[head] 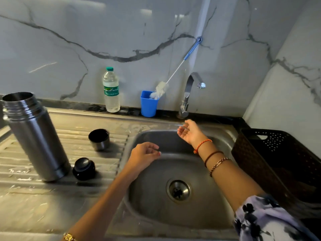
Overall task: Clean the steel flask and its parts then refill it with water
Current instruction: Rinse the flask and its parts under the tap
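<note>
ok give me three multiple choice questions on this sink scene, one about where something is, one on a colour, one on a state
1. Where does the bottle brush stand?
A. in the sink basin
B. in the blue cup by the wall
C. inside the flask

2. What colour is the water bottle cap?
A. green
B. red
C. white

3. What state is the steel flask in?
A. closed with its lid on
B. lying on its side
C. upright and open, its parts beside it

Answers
1. B: the bristle end sits in the cup and the handle leans on the wall.
2. A: the cap at the top of the bottle is green.
3. C: the flask mouth shows bare threads, while the cup lid and the black stopper lie on the draining board.
</note>
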